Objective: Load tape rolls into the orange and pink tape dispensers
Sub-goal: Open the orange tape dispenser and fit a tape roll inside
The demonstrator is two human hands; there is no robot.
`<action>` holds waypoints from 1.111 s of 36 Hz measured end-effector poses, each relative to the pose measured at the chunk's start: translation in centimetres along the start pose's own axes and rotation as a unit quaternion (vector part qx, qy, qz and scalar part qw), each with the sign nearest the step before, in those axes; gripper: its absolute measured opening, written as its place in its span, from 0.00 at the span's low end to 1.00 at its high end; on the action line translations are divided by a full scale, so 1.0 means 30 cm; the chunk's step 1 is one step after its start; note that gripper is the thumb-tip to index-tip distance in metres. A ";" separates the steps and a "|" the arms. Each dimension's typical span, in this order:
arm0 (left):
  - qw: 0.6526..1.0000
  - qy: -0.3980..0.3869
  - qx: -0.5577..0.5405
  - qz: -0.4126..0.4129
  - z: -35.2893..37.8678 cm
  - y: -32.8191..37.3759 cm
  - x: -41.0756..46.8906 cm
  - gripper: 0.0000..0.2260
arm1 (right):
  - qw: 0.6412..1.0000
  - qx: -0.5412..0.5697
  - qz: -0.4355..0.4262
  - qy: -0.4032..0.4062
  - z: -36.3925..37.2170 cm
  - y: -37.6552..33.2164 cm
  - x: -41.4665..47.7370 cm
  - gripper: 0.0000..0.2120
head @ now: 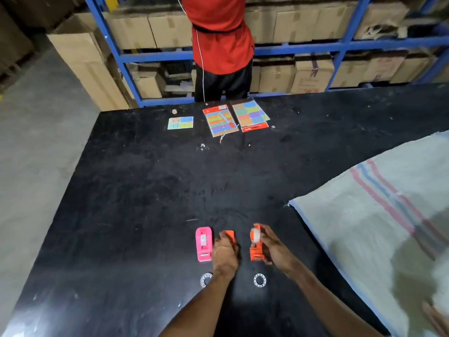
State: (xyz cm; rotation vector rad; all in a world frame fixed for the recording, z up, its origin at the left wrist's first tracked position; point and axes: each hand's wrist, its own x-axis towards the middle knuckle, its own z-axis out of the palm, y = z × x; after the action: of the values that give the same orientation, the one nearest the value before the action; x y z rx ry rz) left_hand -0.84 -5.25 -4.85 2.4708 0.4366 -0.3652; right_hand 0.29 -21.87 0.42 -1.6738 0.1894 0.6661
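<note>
A pink tape dispenser [203, 243] lies on the black table [136, 215] with a tape roll in its cradle. Just right of it my left hand [224, 254] rests over an orange dispenser [229, 236], gripping it. Further right a second orange dispenser [256, 246] stands on the table with a clear tape roll [255, 234] in its upper end; my right hand [272, 246] grips this dispenser from the right, fingers at the roll. Two loose clear tape rolls lie flat nearer to me, one [206, 279] partly hidden by my left wrist, the other [260, 280] between my forearms.
A woven sack [379, 215] covers the table's right side. Coloured sticker sheets [237, 117] and a small card [180, 123] lie at the far edge. A person in a red shirt [220, 45] stands behind the table, before blue shelving with cardboard boxes [313, 47].
</note>
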 end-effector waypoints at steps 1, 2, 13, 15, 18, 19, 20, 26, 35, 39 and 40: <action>0.992 -0.010 -0.123 -0.014 -0.024 0.016 -0.007 0.18 | 1.000 -0.006 -0.003 0.001 -0.002 -0.007 -0.002 0.13; 0.967 -0.027 -0.252 -0.035 -0.053 0.031 -0.019 0.12 | 1.000 -0.016 -0.008 0.005 -0.001 -0.015 -0.001 0.13; 0.835 -0.152 -0.529 -0.023 -0.290 0.054 -0.121 0.14 | 0.996 -0.043 -0.072 -0.020 0.057 -0.063 0.014 0.16; 0.834 -0.151 -0.530 -0.024 -0.312 0.050 -0.132 0.14 | 0.995 -0.053 -0.076 -0.019 0.069 -0.080 0.002 0.15; 0.840 -0.154 -0.520 -0.022 -0.338 0.046 -0.143 0.17 | 0.994 -0.066 -0.086 -0.026 0.100 -0.136 -0.045 0.14; 0.840 -0.158 -0.519 -0.019 -0.348 0.045 -0.151 0.18 | 0.993 -0.066 -0.095 -0.029 0.111 -0.150 -0.060 0.14; 0.839 -0.161 -0.519 -0.018 -0.356 0.046 -0.158 0.18 | 0.992 -0.065 -0.101 -0.031 0.118 -0.161 -0.070 0.15; 0.833 -0.184 -0.521 -0.013 -0.390 0.034 -0.190 0.19 | 0.991 -0.055 -0.107 -0.051 0.135 -0.200 -0.112 0.14; 0.822 -0.177 -0.541 -0.023 -0.422 0.018 -0.203 0.19 | 0.989 -0.077 -0.118 -0.040 0.190 -0.209 -0.121 0.13; 0.821 -0.185 -0.540 -0.019 -0.455 -0.004 -0.196 0.17 | 0.982 -0.104 -0.154 -0.045 0.213 -0.219 -0.128 0.13; 0.820 -0.188 -0.540 -0.018 -0.460 -0.009 -0.194 0.17 | 0.978 -0.113 -0.167 -0.048 0.216 -0.218 -0.124 0.13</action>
State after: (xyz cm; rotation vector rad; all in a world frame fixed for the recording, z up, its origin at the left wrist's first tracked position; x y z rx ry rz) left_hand -4.05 1.95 7.89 1.2396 0.3677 -0.4415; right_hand -1.71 -15.16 7.47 -1.8291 -0.2418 0.5249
